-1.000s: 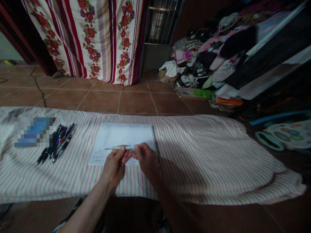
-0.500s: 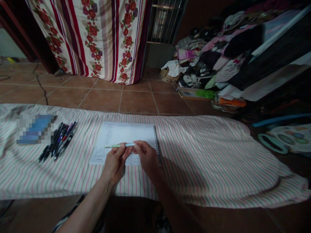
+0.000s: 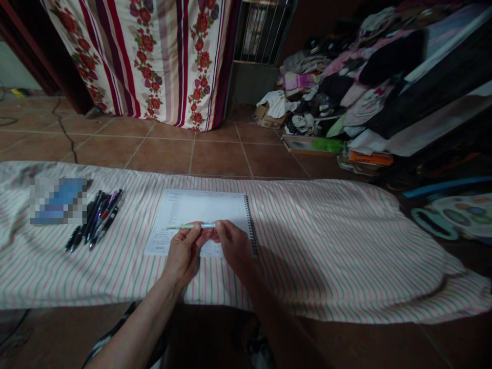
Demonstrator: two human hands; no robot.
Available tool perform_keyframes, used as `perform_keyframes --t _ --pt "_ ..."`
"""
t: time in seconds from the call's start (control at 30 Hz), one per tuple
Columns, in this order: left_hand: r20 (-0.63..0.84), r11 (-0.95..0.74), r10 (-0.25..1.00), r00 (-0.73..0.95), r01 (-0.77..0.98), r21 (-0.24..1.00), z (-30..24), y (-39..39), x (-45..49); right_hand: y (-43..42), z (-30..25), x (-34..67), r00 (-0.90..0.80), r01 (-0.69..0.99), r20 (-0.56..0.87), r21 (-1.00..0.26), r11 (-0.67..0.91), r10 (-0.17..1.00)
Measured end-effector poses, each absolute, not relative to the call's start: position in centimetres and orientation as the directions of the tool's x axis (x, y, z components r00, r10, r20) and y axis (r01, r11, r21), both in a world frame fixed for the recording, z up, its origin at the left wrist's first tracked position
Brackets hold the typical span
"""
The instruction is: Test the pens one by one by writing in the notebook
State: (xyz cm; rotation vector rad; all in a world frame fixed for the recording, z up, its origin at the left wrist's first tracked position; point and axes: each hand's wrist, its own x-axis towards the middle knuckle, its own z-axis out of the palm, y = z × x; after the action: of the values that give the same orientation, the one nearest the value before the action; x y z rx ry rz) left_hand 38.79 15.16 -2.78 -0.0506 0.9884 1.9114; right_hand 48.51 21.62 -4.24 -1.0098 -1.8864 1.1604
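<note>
A slim pen (image 3: pixel 186 226), pale green toward its left end and light blue toward its right, lies level between my two hands. My left hand (image 3: pixel 186 248) pinches it near the middle with thumb and fingers. At the right end, my right hand (image 3: pixel 233 243) grips it with its fingertips closed. Below the pen is a spiral notebook (image 3: pixel 207 205), its wire binding on the right and printed text along its left side. Both hands are over the notebook's lower half and hide part of it.
Several dark pens (image 3: pixel 94 218) lie bunched left of the notebook. Beyond them is a blue, blurred-out rectangular item (image 3: pixel 59 201). A striped cloth (image 3: pixel 326 246) covers the surface. Clothes (image 3: pixel 338 82) are heaped at the back right, and a floral curtain (image 3: pixel 169 66) hangs behind.
My right thumb and fingers have shifted slightly on the pen's right end. Both hands still hold the pen over the notebook. The whole view has moved a little.
</note>
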Motion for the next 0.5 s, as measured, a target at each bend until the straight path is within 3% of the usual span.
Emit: perform_keyframes --t 0.17,0.33,0.5 --pt "-0.472 -0.257 0.654 -0.592 -0.760 0.596 -2.52 15.27 38.02 21.91 -5.01 48.39 -0.454 0.051 0.196 -0.968 0.245 0.869" --pt "-0.496 -0.228 0.665 -0.559 -0.784 0.578 -2.55 15.32 38.40 21.77 -4.65 48.35 -0.415 0.106 0.228 -0.949 0.296 0.881" --pt "-0.485 -0.222 0.682 -0.547 -0.787 0.575 -2.52 15.37 38.79 21.73 -4.46 48.36 -0.399 0.151 0.159 -0.960 0.235 0.903"
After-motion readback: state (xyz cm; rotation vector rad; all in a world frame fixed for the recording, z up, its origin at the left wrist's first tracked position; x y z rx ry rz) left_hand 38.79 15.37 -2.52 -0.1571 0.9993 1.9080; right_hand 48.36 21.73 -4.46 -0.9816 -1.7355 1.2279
